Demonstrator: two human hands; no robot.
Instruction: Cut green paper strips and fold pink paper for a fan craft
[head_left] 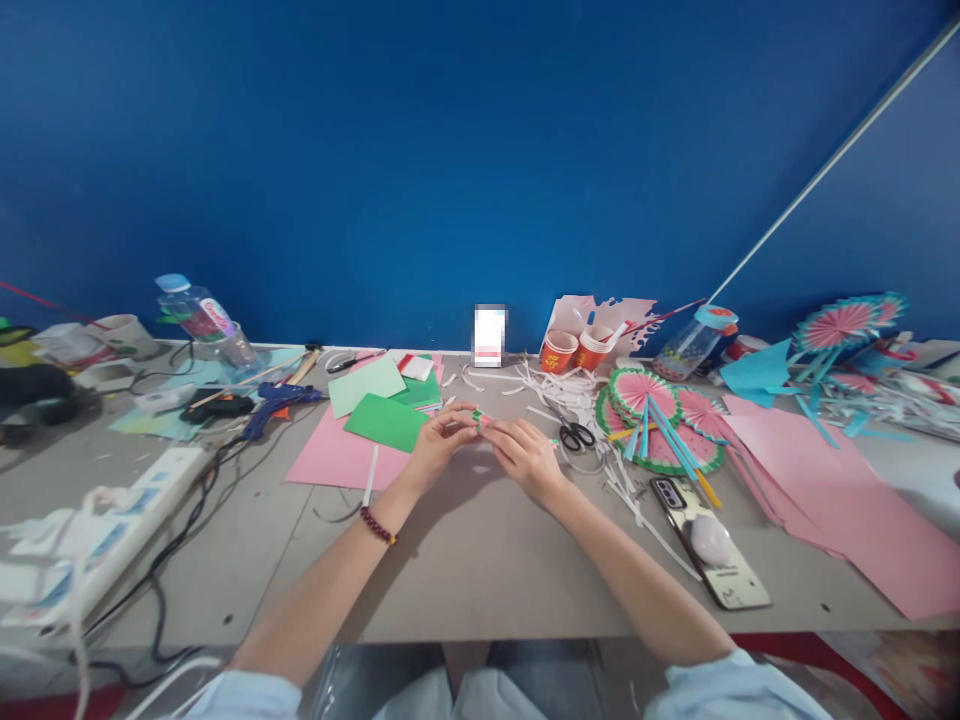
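Between my fingertips, above the middle of the table, is a small pink and green piece of paper (481, 418), mostly covered by the fingers. My left hand (442, 437) pinches it from the left, a beaded bracelet on that wrist. From the other side my right hand (525, 452) has its fingers closed on the same piece. Green paper sheets (386, 422) lie left of my left hand, over a pink sheet (315, 462). Black-handled scissors (577, 436) rest just right of my right hand, among white paper strips (559, 388).
Watermelon-patterned paper fans (645, 395), a phone (712, 550) and pink sheets (817, 480) lie to the right. Red paper cups (559, 350) stand at the back. On the left are a blue glue gun (274, 405), a power strip (127, 535) with cables and a plastic bottle (196, 308).
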